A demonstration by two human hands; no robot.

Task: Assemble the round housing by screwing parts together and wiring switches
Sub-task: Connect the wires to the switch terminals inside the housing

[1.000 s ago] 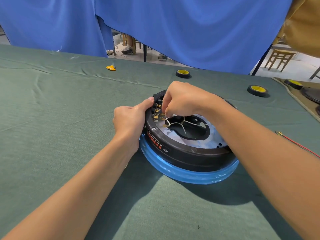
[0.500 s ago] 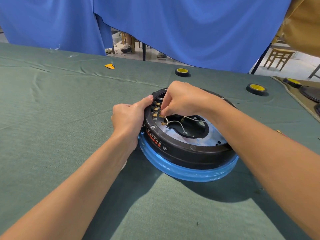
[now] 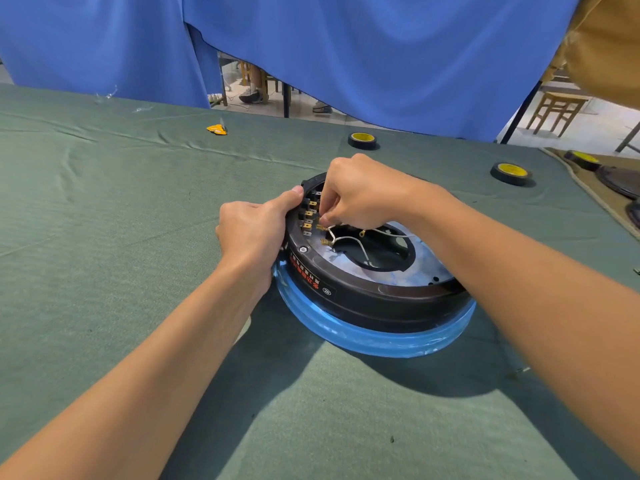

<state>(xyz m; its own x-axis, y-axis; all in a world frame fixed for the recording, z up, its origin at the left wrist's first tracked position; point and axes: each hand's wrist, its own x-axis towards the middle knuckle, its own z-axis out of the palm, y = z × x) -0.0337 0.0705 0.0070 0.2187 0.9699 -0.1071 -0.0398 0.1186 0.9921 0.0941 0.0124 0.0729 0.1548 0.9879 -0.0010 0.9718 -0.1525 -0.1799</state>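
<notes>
- Plainly, in the head view, the round housing (image 3: 363, 299) lies flat near the middle of the green cloth table (image 3: 104, 237). Its black plastic wall sits on a glossy blue film-wrapped rim (image 3: 367, 342).
- The left hand (image 3: 252, 237) braces the housing's left edge, thumb over the top rim and fingers curled against the wall.
- The right hand (image 3: 360, 195) is bunched over the switch terminals (image 3: 308, 216), fingertips pinching a brass spade connector (image 3: 323, 227) on a white wire (image 3: 349, 239).
- The housing looks rigid and fairly weighty, and its smooth wall is probably slippery, so the rim is the best place to hold it.
- The wires seem thin and springy, so it is safer to grip the brass sleeve than the strand.
- A dull grey metal plate (image 3: 433, 268) rings the round opening, and two tape rolls (image 3: 362, 140) lie well behind.
</notes>
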